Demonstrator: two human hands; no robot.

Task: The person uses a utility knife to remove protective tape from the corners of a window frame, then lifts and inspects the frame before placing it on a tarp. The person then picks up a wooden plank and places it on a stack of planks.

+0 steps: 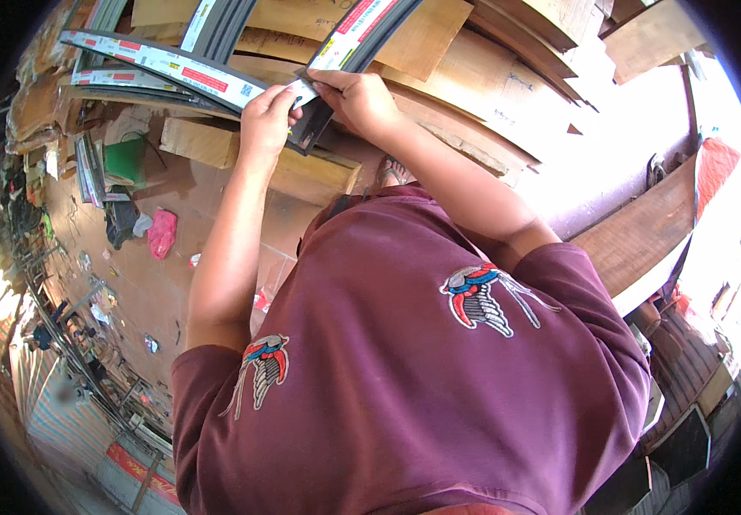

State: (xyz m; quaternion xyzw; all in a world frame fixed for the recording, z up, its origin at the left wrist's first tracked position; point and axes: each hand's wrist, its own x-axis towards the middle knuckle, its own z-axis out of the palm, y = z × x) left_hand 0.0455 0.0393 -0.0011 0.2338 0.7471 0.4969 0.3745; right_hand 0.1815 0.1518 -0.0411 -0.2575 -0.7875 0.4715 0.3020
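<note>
A long dark profile strip faced with printed white film (160,62) runs from the upper left to my hands. My left hand (267,124) is closed at its near end, thumb and fingers pinched together. My right hand (360,101) has its thumb and forefinger pinched at the same corner, touching the end of the white film. Just beyond my right fingers, a stack of similar dark strips with red-and-white film (355,36) slants away to the upper right. The exact edge between my fingertips is too small to make out.
More filmed strips (209,27) lie at the top left. Brown boards (465,81) are stacked ahead and right, with wooden blocks (315,172) beneath the strips. A pink plastic bag (162,233) and scraps lie on the tiled floor at left. A wide plank (641,225) stands at right.
</note>
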